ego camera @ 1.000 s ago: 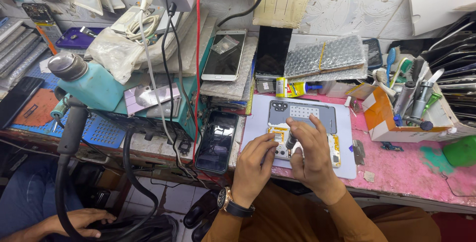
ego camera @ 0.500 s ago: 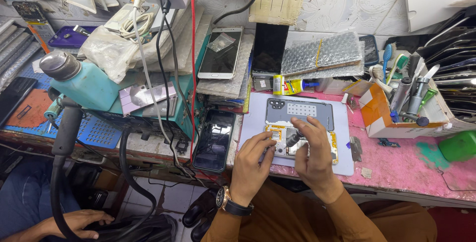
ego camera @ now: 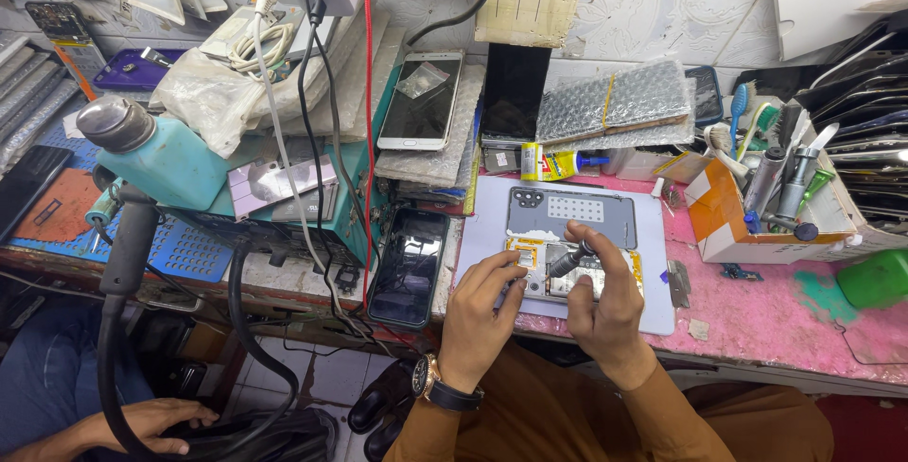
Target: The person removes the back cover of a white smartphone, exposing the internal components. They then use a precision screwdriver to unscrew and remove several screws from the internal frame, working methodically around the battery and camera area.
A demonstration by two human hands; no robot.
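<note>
An opened phone (ego camera: 539,271) with its yellow-edged insides showing lies on a lavender work mat (ego camera: 487,226). Its grey back cover (ego camera: 571,218) rests just beyond it on the mat. My right hand (ego camera: 605,301) grips a small dark screwdriver (ego camera: 566,261), tip down on the phone's middle. My left hand (ego camera: 482,315), with a wristwatch, presses its fingertips on the phone's left edge and steadies it.
A dark phone (ego camera: 409,267) lies left of the mat, beside a teal soldering station (ego camera: 175,164) with cables. A glue tube (ego camera: 558,163), a bubble-wrap pack (ego camera: 605,103) and an orange tool box (ego camera: 733,216) stand behind. Another person's hand (ego camera: 151,424) is at lower left.
My right hand has shifted slightly left on the phone and the screwdriver now stands more upright. My left hand stays at the phone's left edge.
</note>
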